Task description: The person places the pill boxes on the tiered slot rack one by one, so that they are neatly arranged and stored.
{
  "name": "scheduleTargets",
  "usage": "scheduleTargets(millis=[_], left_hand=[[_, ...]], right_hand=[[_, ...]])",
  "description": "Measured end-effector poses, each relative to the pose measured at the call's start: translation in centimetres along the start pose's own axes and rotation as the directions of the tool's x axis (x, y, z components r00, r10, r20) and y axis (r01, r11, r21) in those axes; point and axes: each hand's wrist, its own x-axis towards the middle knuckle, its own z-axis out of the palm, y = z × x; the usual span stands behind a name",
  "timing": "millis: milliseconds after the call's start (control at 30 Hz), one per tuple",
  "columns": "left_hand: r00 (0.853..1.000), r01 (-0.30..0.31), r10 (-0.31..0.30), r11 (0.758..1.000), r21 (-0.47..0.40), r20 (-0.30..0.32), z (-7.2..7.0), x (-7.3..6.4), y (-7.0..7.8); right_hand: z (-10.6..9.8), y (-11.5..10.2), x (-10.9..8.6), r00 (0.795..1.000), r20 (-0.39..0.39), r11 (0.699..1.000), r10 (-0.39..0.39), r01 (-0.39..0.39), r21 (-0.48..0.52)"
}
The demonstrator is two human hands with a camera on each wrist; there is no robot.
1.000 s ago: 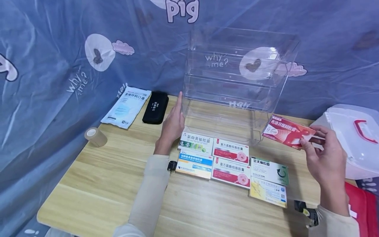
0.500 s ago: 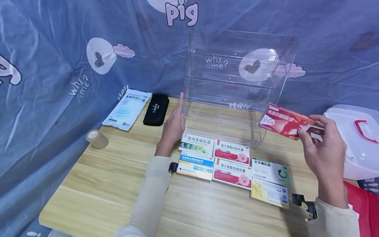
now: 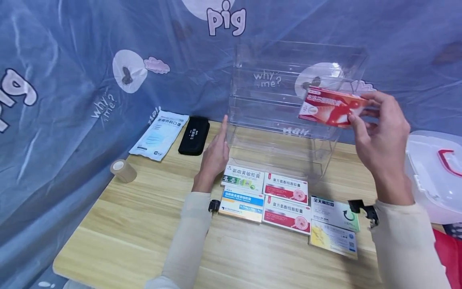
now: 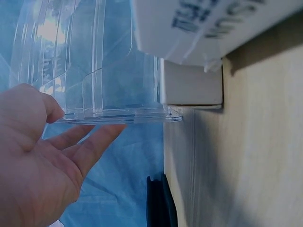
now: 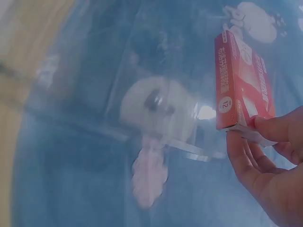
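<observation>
My right hand (image 3: 384, 140) pinches a red medicine box (image 3: 330, 106) by its right end, thumb on the printed face and fingers behind. The box is held up in front of the upper tiers of a clear acrylic rack (image 3: 274, 106). At the rack's left side is my left hand (image 3: 215, 158). In the left wrist view, that thumb and the fingers (image 4: 97, 146) lie on opposite sides of the clear side panel (image 4: 118, 116). Before the rack lie flat medicine boxes in two rows, among them a blue-and-orange box (image 3: 242, 204), a red-and-white box (image 3: 286, 213) and a yellow box (image 3: 333, 237).
On the wooden table (image 3: 144, 233), a mask packet (image 3: 159, 135), a black case (image 3: 194, 135) and a tan bandage roll (image 3: 124, 171) lie at left. A white lidded bin (image 3: 438, 176) with a red handle stands at right, above a red bag (image 3: 449, 253). Blue printed cloth hangs behind.
My right hand has raised the red medicine box up and to the left, from beside the rack's lower right to in front of its upper tiers. The left hand stays at the rack's side.
</observation>
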Motion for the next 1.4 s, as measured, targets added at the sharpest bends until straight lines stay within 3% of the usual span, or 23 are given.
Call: scheduleTargets(millis=[167,467,800,1067,1400], left_hand=[[1.000,0.002,-0.002,1.000,0.000,-0.001,-0.2,0.1,0.0],[1.000,0.019,-0.020,1.000,0.010,0.013,-0.2,0.0,-0.2],[0.999,0.031,-0.031,0.999,0.007,0.024,0.1,-0.2,-0.4],[0.999,0.030,-0.030,0.999,0.020,0.009,-0.1,-0.5,-0.3],[1.000,0.011,-0.011,1.000,0.026,0.004,-0.1,-0.1,-0.3]], right_hand=[[2.1,-2.0,2.7,0.996,-0.025,0.996,-0.080,0.081,0.031],[5.5,-4.3,7.7,0.998,-0.050,1.000,-0.028,0.028,0.005],[9.6,-6.5,14.1,0.995,-0.078,0.998,-0.061,0.063,0.016],[12.2,-5.9,15.2,1.000,0.007,0.998,0.028,-0.027,-0.059],[13.4,-5.3,14.6,0.999,0.040,0.998,-0.012,0.015,-0.063]])
